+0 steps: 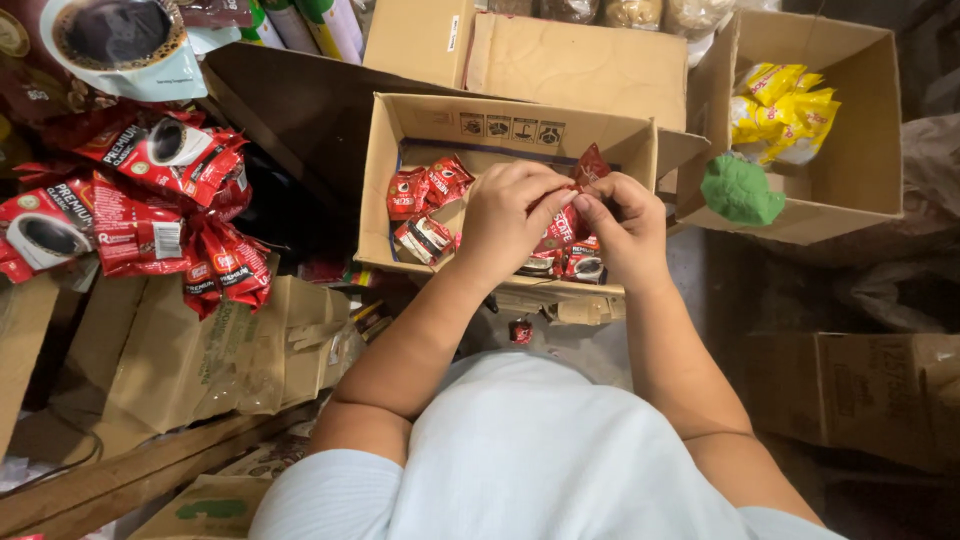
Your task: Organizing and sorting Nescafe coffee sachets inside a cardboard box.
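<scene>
Both my hands meet over an open cardboard box [385, 170] in the middle of the view. My left hand [505, 215] and my right hand [625, 225] pinch the same strip of small red coffee sachets [590, 165], which rises out of the box between my fingertips. More red sachets [425, 195] lie loose on the box floor, to the left of my hands. A few sachets [575, 262] hang below my fingers near the box's front wall.
A pile of larger red coffee packs [150, 210] lies at left on flattened cardboard. At the right, an open box [860, 120] holds yellow packets [785, 110] and a green crumpled thing [742, 190]. Another carton [870, 385] sits at lower right.
</scene>
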